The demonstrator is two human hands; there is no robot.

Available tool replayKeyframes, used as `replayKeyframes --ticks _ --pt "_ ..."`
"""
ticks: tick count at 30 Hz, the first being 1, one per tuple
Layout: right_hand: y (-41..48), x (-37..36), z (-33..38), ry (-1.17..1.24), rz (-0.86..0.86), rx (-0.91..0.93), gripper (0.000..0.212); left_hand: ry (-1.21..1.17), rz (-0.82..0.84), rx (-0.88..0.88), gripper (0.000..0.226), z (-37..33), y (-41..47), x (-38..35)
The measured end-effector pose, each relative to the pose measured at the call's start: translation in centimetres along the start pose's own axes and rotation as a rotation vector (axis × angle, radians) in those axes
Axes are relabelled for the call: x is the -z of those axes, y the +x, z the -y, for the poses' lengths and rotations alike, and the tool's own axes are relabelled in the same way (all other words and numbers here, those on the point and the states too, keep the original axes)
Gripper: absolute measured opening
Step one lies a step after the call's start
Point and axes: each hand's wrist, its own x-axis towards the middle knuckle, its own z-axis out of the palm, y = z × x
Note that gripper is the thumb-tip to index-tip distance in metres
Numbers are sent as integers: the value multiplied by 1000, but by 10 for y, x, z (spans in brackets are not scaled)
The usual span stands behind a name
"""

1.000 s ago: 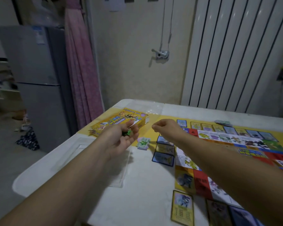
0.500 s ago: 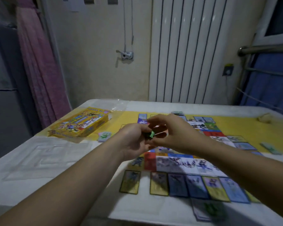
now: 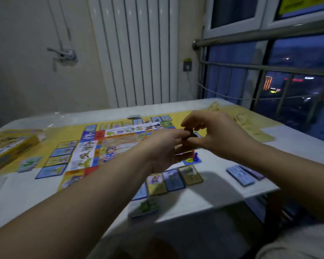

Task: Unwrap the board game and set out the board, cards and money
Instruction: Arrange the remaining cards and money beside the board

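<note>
Care matters now, I judge: left hand (image 3: 166,146) and right hand (image 3: 215,135) both pinch a small dark piece (image 3: 190,136) above the board (image 3: 120,144) lying on the table (image 3: 22,195), so part it gently, keeping low.

Bare along left forearm (image 3: 86,199) and right forearm (image 3: 288,176), down to left hand (image 3: 163,146) and right hand (image 3: 219,133). Clad in pale beige cloth (image 3: 299,243) at lower right.
</note>
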Motion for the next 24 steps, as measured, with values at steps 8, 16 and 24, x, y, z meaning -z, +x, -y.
replayKeyframes --ticks 8,16,24 --pt "-29 58 -59 214 239 -338 27 185 -19 -121 18 21 50 -61" --pt "-41 37 -113 659 197 -687 13 448 -38 -173 11 37 86 -69" --pt "-31 9 -136 426 245 -672 9 983 -49 -220 3 45 114 -59"
